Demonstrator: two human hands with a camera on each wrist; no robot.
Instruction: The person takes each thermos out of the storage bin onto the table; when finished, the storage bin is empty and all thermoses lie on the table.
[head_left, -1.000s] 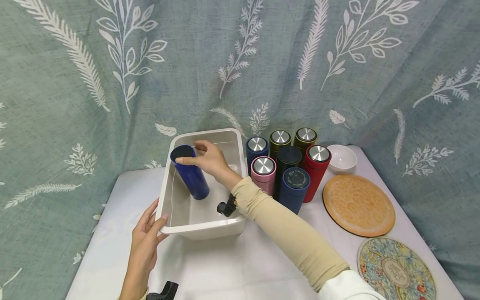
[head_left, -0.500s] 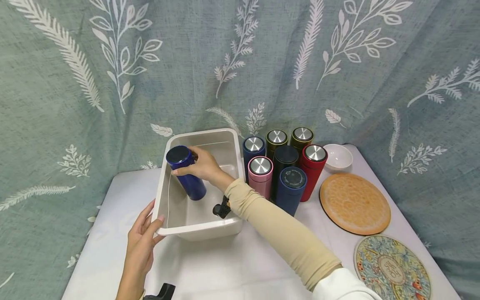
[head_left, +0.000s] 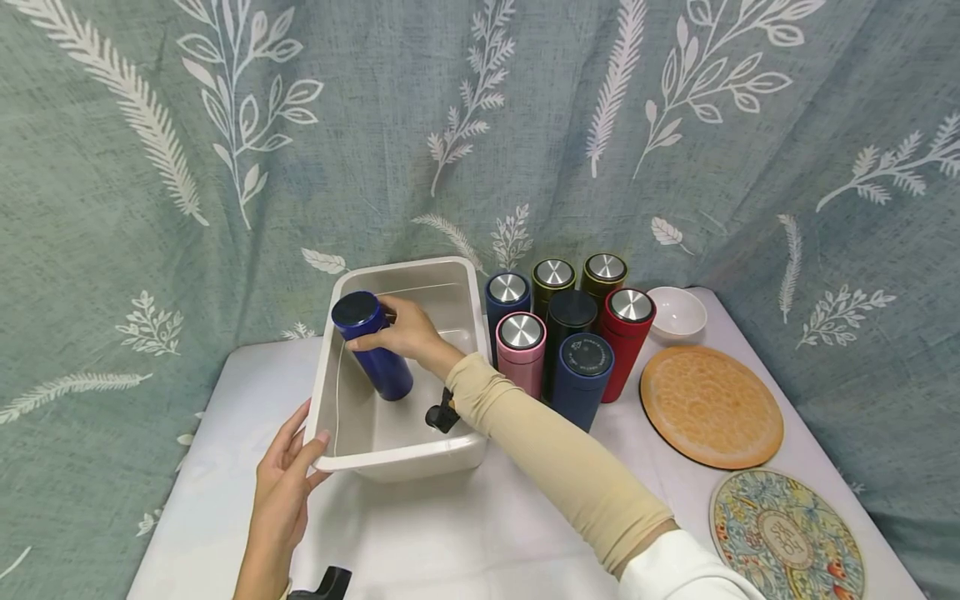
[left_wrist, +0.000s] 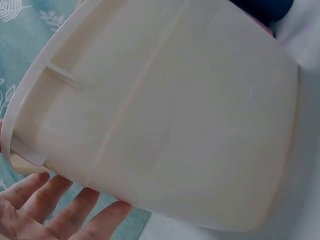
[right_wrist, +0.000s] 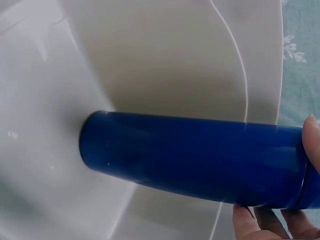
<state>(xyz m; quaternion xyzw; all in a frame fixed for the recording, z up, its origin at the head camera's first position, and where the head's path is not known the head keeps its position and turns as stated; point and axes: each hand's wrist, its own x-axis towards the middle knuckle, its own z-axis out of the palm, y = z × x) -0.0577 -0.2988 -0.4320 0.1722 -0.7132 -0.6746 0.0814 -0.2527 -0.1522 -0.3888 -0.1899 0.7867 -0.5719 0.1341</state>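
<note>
A blue thermos bottle (head_left: 384, 373) with a black top stands upright in the left part of a whitish plastic tub (head_left: 405, 456). My right hand (head_left: 408, 333) grips the bottle near its top, thumb on one side and fingers on the other. In the right wrist view the bottle's base (right_wrist: 95, 140) is at the tub floor. With the thumb over the rim and fingers along the outer wall, my left hand (head_left: 281, 483) holds the tub's near left corner. The left wrist view shows those fingers (left_wrist: 75, 215) against the tub's outside.
Right of the tub stand several more bottles, among them a pink one (head_left: 520, 367), a red one (head_left: 627, 350) and a dark blue one (head_left: 581, 392). Farther right are a white bowl (head_left: 677, 312), a round orange board (head_left: 711, 407) and a patterned round board (head_left: 787, 537). A curtain (head_left: 375, 125) hangs behind.
My right hand has moved slightly down and now grips the bottle just below its top; a second ago the fingers were at its top rim. The left hand keeps its hold on the tub.
</note>
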